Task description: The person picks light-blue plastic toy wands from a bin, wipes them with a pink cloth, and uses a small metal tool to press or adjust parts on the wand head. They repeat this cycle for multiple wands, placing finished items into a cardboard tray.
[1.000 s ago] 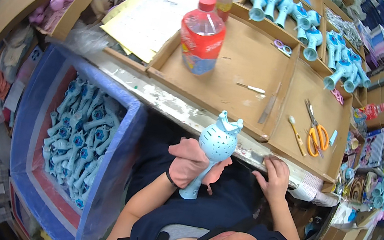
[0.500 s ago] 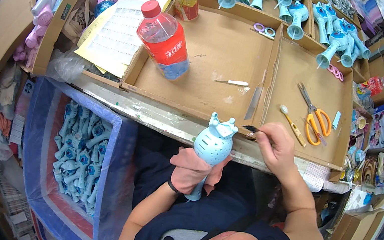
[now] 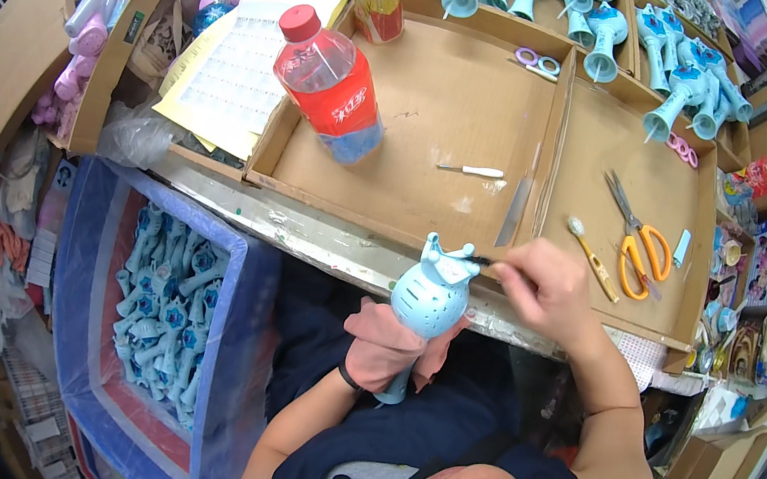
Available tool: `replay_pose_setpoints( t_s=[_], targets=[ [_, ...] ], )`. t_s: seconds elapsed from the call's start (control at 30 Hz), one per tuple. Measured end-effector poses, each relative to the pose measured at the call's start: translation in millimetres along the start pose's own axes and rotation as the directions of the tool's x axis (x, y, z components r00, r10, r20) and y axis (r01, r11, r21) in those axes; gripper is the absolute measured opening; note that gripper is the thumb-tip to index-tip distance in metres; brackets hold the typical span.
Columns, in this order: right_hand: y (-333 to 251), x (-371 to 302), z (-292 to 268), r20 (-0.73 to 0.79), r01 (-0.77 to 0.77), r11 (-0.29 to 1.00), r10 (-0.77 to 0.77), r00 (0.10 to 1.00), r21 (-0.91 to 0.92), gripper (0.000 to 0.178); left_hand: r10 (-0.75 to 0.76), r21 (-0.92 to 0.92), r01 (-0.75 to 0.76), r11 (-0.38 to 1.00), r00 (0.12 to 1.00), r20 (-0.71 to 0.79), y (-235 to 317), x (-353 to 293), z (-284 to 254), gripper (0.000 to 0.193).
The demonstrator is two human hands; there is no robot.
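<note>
In front of my body, my left hand [image 3: 383,346], covered by a pink cloth or glove, is closed around the stem of a light blue plastic toy wand [image 3: 431,300]. The wand stands nearly upright, with a round slotted head and a crown-shaped top. My right hand [image 3: 548,289] pinches a small dark-tipped brush [image 3: 481,260], its handle mostly hidden by the fingers. The brush tip is at the right side of the crown and seems to touch it.
Beyond the hands, a cardboard tray [image 3: 411,198] holds a large red-labelled bottle [image 3: 333,89], a white-handled tool [image 3: 471,170] and orange scissors [image 3: 644,248]. Blue toy pieces [image 3: 605,38] line the back. A blue bin [image 3: 235,337] at left holds several more.
My right hand has brought the brush left to the crown of the wand. The left hand still holds the wand in nearly the same place; the whole view has shifted slightly.
</note>
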State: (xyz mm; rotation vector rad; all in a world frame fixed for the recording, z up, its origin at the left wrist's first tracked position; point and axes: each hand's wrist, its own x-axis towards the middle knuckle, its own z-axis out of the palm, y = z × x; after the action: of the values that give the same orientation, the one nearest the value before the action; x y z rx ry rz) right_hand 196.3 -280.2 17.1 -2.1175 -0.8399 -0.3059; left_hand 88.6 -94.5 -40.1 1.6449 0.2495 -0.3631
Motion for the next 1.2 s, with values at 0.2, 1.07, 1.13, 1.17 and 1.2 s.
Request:
replay_pose_setpoints(
  t_s=[0.2,1.07,1.13,1.17,1.2],
  targets=[
    [1.0,3.5,-3.6,0.057,-0.018,0.998,0.021,0.998,-0.067,0.009,-0.062,0.108,0.054,0.993,0.996,0.071,-25.2,1.6,0.0,0.006],
    [-7.1,1.0,-0.2,-0.005,0.048,0.993,-0.049,0.999,-0.109,0.01,0.047,-0.525,0.061,0.849,0.981,0.19,-1.5,-4.2,-18.7,0.046],
    [-8.1,2.1,-1.5,-0.021,0.043,0.973,-0.049,0.999,-0.228,0.011,0.036,-0.453,0.057,0.89,0.98,0.195,-2.2,-4.6,-19.6,0.05],
    [-8.2,3.2,-2.1,-0.03,0.056,0.963,-0.066,0.997,-0.263,0.011,0.022,-0.426,0.065,0.902,0.98,0.196,-4.5,-3.8,-19.2,0.048],
    [-8.5,3.8,-2.9,-0.037,0.026,0.951,-0.04,0.999,-0.307,0.011,0.013,-0.401,0.068,0.913,0.981,0.195,-7.8,-2.9,-18.9,0.047]
  ],
)
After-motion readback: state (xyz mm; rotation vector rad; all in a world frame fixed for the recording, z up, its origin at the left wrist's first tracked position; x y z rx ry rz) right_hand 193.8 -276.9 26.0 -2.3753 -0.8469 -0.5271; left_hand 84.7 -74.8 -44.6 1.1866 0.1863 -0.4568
